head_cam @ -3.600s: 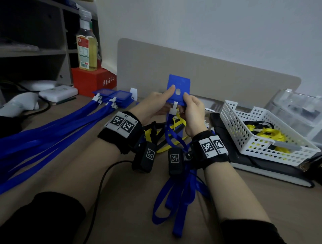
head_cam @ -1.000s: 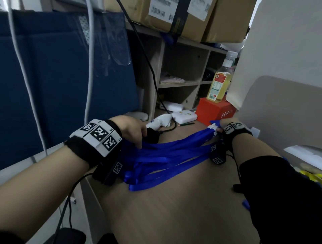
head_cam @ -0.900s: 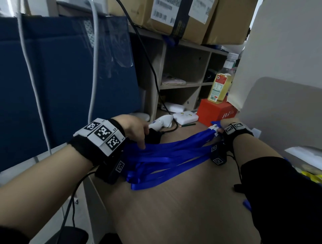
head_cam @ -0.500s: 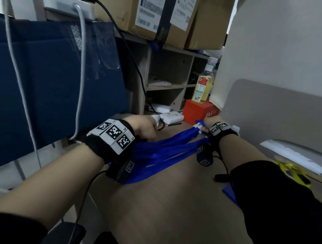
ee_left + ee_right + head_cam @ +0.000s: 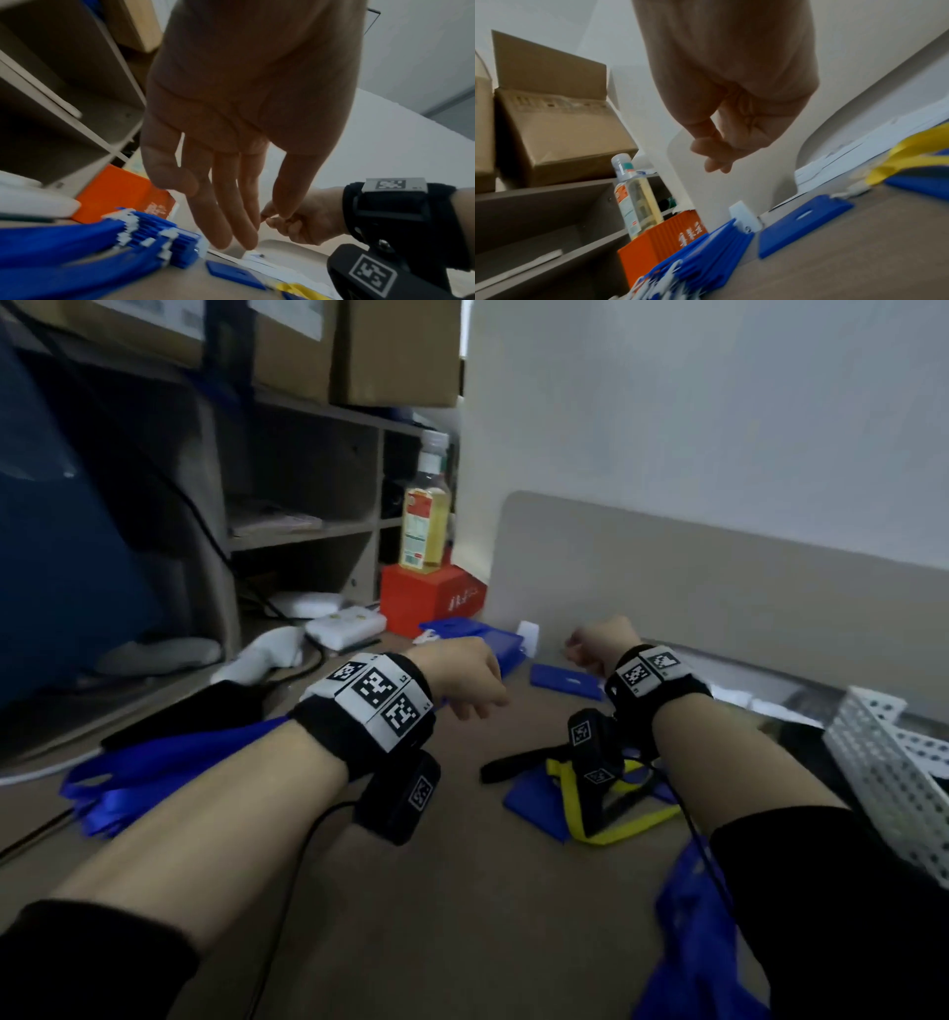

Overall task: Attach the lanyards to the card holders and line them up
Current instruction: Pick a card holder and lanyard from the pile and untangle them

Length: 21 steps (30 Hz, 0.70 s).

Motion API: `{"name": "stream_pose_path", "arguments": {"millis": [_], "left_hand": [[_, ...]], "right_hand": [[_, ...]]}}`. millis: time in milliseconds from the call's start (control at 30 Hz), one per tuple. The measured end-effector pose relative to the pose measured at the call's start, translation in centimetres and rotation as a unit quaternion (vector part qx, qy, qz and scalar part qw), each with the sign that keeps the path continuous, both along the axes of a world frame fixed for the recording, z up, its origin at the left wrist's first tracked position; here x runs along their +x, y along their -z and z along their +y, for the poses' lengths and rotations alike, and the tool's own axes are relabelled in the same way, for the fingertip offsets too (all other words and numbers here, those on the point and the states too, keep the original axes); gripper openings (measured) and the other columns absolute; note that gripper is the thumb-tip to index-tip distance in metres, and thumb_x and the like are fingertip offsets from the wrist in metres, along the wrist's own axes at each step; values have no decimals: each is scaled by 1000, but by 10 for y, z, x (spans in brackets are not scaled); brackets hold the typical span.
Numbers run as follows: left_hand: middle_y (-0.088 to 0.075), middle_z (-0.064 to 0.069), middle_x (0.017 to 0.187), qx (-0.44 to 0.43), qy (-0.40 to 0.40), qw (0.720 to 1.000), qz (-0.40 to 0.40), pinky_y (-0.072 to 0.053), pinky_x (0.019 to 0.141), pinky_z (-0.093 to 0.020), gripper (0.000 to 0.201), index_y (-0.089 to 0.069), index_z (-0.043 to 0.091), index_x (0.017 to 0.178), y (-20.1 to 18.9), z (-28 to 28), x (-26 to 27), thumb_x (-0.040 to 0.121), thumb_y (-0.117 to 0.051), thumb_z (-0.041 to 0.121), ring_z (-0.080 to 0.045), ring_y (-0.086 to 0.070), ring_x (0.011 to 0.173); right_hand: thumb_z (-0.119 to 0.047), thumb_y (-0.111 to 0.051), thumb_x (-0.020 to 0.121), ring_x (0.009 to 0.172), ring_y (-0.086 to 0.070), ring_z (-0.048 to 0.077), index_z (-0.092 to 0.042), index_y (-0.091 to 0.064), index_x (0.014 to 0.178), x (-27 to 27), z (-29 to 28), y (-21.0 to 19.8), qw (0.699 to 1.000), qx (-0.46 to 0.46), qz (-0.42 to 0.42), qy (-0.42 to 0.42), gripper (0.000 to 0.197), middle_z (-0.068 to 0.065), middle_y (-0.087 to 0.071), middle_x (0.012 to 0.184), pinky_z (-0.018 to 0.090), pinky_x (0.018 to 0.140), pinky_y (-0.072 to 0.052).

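A bundle of blue lanyards lies on the desk at the left, clipped to a stack of blue card holders by the red box. My left hand hovers just in front of that stack, fingers straight and empty. My right hand hangs above a single loose blue card holder, fingers curled in and holding nothing. Another blue card holder lies under my right wrist with a yellow lanyard and a black strap. A blue lanyard trails at the lower right.
A red box with a bottle on it stands behind the stack. A white perforated basket sits at the right. White devices and cables lie at the back left under the shelves. A grey divider panel closes the back.
My left hand has let go of the lanyard straps and moved right. My right hand has come off the stack's clip end and moved right. The head view has swung right.
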<state>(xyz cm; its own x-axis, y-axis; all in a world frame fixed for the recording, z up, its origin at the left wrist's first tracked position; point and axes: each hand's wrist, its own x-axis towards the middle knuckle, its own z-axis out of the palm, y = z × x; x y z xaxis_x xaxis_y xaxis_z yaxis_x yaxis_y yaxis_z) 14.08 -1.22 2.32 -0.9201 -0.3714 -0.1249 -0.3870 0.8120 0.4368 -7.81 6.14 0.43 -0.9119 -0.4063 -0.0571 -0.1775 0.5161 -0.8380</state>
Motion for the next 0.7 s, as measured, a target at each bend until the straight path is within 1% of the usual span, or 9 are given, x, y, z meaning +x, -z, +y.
{"name": "stream_pose_path", "arguments": {"millis": [133, 233, 300, 333, 433, 500, 567, 633, 700], "left_hand": [[-68, 2, 104, -23, 83, 996, -39, -47, 60, -22, 34, -66, 16, 112, 6, 34, -35, 91, -58, 42, -13, -64, 82], [-65, -1, 115, -53, 137, 986, -83, -50, 68, -27, 50, -62, 18, 121, 13, 54, -56, 86, -61, 53, -17, -63, 93], [-64, -3, 119, -77, 155, 979, -108, -51, 76, -29, 57, -61, 19, 123, 19, 65, -68, 83, -61, 60, -20, -62, 102], [-64, -3, 118, -90, 159, 976, -117, -50, 72, -27, 59, -60, 20, 124, 21, 69, -73, 82, -61, 62, -20, -62, 102], [-63, -3, 119, -102, 160, 972, -138, -46, 61, -22, 62, -58, 20, 127, 25, 76, -88, 82, -60, 63, -19, -64, 99], [-63, -3, 120, -101, 158, 971, -148, -46, 57, -21, 63, -57, 19, 129, 27, 77, -93, 82, -61, 60, -18, -64, 95], [-64, -1, 113, -102, 155, 970, -156, -44, 53, -21, 61, -56, 18, 130, 29, 77, -101, 83, -63, 57, -16, -63, 86], [-63, -1, 107, -105, 151, 969, -165, -43, 53, -21, 57, -57, 17, 129, 32, 77, -109, 85, -62, 53, -15, -61, 80], [-63, -3, 114, -126, 147, 967, -167, -45, 61, -23, 57, -57, 16, 129, 35, 77, -119, 88, -58, 54, -17, -58, 85]], "right_hand": [[-2, -51, 90, 22, -36, 8, -7, -52, 65, -1, 58, 7, 999, 36, -32, -10, 26, 7, -53, 52, 16, 31, -26], [-7, -53, 90, 28, -36, 10, -5, -58, 78, -1, 91, 15, 996, 77, -44, 3, 14, 7, -55, 60, 12, 32, -22], [-12, -52, 92, 37, -43, 12, -2, -64, 92, -7, 103, 25, 995, 84, -56, 8, 16, 7, -59, 66, 15, 33, -28], [-14, -52, 93, 40, -47, 12, -3, -65, 93, -8, 109, 27, 993, 100, -59, 4, 17, 6, -61, 70, 16, 33, -31], [-20, -53, 94, 72, -57, 12, -17, -61, 95, -8, 126, 30, 989, 142, -44, 3, 9, 5, -65, 97, 15, 56, -43], [-23, -51, 94, 103, -54, 19, -16, -61, 114, -11, 136, 28, 984, 178, -28, 0, 23, 4, -60, 121, 24, 79, -46], [-25, -51, 91, 119, -49, 26, -14, -61, 123, -16, 142, 27, 971, 238, 0, -2, 35, 5, -51, 136, 34, 96, -44], [-23, -53, 87, 123, -48, 28, -14, -62, 120, -29, 147, 32, 960, 279, 19, 2, 36, 7, -50, 139, 37, 99, -44], [-16, -52, 88, 124, -47, 31, -8, -59, 124, -31, 149, 32, 959, 282, 24, 2, 38, 11, -50, 138, 31, 89, -44]]}}
